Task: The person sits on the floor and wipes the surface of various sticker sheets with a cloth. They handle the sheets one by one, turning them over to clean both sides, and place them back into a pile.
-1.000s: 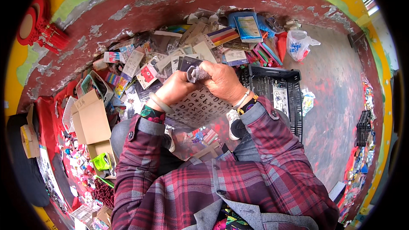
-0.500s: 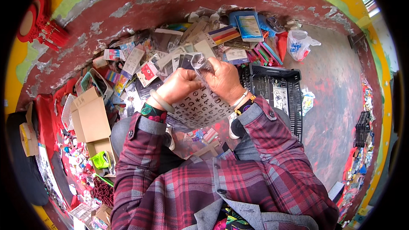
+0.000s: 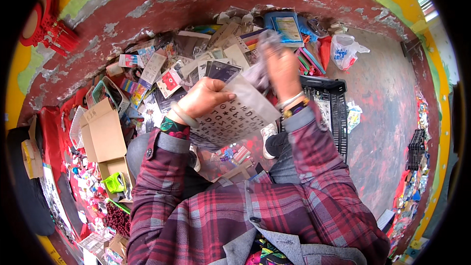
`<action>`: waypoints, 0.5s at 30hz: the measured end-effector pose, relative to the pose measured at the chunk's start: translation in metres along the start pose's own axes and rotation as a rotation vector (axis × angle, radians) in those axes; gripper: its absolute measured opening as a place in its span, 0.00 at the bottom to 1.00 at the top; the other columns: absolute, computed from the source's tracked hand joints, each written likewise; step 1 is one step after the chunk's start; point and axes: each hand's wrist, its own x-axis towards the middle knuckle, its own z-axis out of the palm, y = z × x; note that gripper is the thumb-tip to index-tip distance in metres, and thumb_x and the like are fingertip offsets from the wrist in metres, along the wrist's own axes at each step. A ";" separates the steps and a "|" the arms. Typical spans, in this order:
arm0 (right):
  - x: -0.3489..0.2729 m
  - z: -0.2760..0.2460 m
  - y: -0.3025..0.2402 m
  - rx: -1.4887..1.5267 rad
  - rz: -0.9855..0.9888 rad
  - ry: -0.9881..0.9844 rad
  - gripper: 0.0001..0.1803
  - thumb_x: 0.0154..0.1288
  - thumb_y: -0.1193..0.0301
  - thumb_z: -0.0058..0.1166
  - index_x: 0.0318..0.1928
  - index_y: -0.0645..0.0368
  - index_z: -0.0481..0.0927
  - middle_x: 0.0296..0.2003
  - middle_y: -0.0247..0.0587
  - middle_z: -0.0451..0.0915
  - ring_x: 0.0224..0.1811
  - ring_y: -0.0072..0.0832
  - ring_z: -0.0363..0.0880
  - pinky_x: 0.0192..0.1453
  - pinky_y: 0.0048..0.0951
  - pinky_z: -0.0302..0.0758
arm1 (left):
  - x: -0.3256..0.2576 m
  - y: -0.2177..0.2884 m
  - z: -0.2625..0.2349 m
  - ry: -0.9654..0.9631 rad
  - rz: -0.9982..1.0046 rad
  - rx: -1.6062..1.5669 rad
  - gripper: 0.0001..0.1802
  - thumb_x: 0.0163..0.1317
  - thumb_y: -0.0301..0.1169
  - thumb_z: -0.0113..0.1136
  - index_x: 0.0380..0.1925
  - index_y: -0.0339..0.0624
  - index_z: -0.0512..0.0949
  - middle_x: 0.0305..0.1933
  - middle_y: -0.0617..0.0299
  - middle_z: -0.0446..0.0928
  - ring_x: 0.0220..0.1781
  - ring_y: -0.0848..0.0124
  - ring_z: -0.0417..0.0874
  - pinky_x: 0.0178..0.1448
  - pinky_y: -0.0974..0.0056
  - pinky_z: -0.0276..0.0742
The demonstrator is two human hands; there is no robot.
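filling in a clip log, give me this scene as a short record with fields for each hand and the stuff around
left hand: holds a pale sheet with black letters by its upper left part
right hand: motion-blurred, holds a crumpled grey thing; material unclear
ahead: pile of packets along a peeling red-brown wall
right side: black crate, white plastic bag beyond it
left side: open cardboard box
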 end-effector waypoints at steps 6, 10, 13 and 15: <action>0.030 -0.066 0.013 0.884 0.359 0.005 0.19 0.67 0.54 0.50 0.36 0.60 0.78 0.28 0.36 0.78 0.27 0.24 0.77 0.31 0.25 0.75 | -0.009 -0.006 -0.016 0.126 0.005 -0.475 0.10 0.60 0.32 0.62 0.34 0.35 0.81 0.30 0.63 0.81 0.31 0.76 0.79 0.37 0.71 0.74; 0.035 -0.075 0.026 1.034 0.298 -0.115 0.20 0.68 0.53 0.48 0.49 0.56 0.74 0.38 0.36 0.78 0.43 0.29 0.76 0.52 0.35 0.73 | -0.010 -0.008 -0.030 0.167 0.149 -0.666 0.10 0.60 0.30 0.61 0.37 0.33 0.80 0.34 0.60 0.82 0.34 0.75 0.80 0.42 0.69 0.75; 0.035 -0.081 0.033 1.179 0.293 -0.106 0.22 0.69 0.51 0.46 0.49 0.56 0.73 0.40 0.38 0.77 0.45 0.32 0.76 0.54 0.38 0.73 | -0.020 -0.001 -0.040 0.219 0.257 -0.788 0.12 0.61 0.29 0.59 0.42 0.32 0.79 0.39 0.59 0.81 0.39 0.72 0.81 0.48 0.68 0.74; 0.035 -0.080 0.040 1.133 0.280 -0.113 0.28 0.66 0.45 0.44 0.49 0.57 0.73 0.42 0.40 0.77 0.47 0.34 0.75 0.55 0.40 0.72 | -0.022 -0.008 -0.051 0.222 0.325 -0.875 0.12 0.62 0.28 0.58 0.42 0.32 0.78 0.40 0.58 0.81 0.40 0.72 0.80 0.48 0.68 0.75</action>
